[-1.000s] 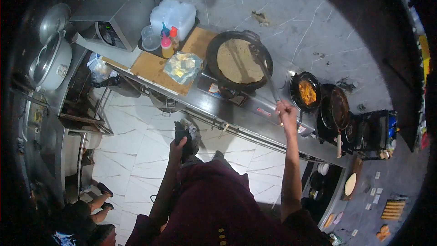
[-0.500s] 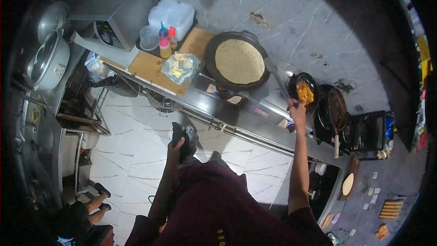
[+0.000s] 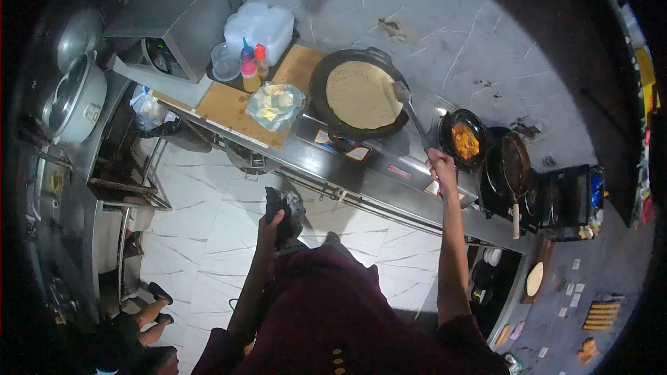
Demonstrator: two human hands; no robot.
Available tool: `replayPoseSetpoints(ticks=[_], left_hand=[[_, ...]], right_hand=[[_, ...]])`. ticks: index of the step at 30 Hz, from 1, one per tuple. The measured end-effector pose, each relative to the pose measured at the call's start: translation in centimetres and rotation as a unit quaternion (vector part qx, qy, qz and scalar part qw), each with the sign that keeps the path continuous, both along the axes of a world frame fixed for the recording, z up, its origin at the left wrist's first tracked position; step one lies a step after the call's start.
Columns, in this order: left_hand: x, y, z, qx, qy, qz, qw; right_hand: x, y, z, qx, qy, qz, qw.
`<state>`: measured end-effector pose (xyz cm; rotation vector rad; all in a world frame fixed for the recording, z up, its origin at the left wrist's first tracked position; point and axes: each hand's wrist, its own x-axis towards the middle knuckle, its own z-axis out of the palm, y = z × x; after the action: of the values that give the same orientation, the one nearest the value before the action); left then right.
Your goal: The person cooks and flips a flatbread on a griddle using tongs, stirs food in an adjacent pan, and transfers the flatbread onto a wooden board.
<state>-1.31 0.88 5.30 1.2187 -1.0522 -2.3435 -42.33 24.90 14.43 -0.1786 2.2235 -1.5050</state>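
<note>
My right hand [image 3: 443, 167] is closed round the handle of a long metal spatula [image 3: 417, 122]. The spatula's blade rests at the right edge of a round pale flatbread [image 3: 360, 96], which lies in a large black pan [image 3: 322, 112] on the counter. Lower down, over the floor, my left hand [image 3: 272, 221] is closed on a dark cloth [image 3: 276, 203]. Just right of my right hand stands a small black pan [image 3: 447, 140] with orange-yellow food [image 3: 465, 141] in it.
A crumpled foil sheet [image 3: 276, 106], squeeze bottles [image 3: 251, 76] and a microwave [image 3: 164, 28] stand left on the counter. A brown pan [image 3: 515, 163] is at the right. Another person's legs [image 3: 151, 319] show at the lower left.
The spatula's blade came off the flatbread to the pan's right rim, then moved back onto the flatbread's right edge. My left hand still holds the cloth.
</note>
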Motion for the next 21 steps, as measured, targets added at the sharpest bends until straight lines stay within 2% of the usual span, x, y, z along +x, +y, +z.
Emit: replayPoseSetpoints(ticks=[3, 6, 9, 12, 15, 18, 21], left_hand=[[-0.7, 0.1, 2.2, -0.023, -0.010, -0.008, 1.000], [-0.7, -0.1, 2.6, -0.026, -0.016, -0.006, 1.000], [-0.4, 0.0, 3.0, -0.025, -0.030, 0.013, 0.999], [-0.1, -0.1, 4.1, 0.002, -0.045, -0.005, 0.999], [0.2, -0.2, 1.4, -0.025, -0.053, 0.009, 0.998], [0.1, -0.1, 2.3, -0.023, -0.059, 0.018, 0.998], [0.1, -0.3, 3.0, -0.012, -0.060, 0.020, 0.998]], right_hand=[[-0.2, -1.7, -2.2, -0.046, -0.008, -0.027, 0.999], [0.3, -2.0, -2.1, 0.008, 0.016, -0.018, 1.000], [0.8, -2.4, -2.0, 0.062, 0.155, 0.002, 0.986], [4.0, -4.5, 1.6, 0.185, 0.351, 0.038, 0.917], [7.0, -6.4, 3.8, 0.182, 0.375, 0.099, 0.904], [8.5, -6.4, 5.5, 0.183, 0.287, 0.095, 0.935], [7.4, -4.7, 4.1, 0.107, 0.355, 0.033, 0.928]])
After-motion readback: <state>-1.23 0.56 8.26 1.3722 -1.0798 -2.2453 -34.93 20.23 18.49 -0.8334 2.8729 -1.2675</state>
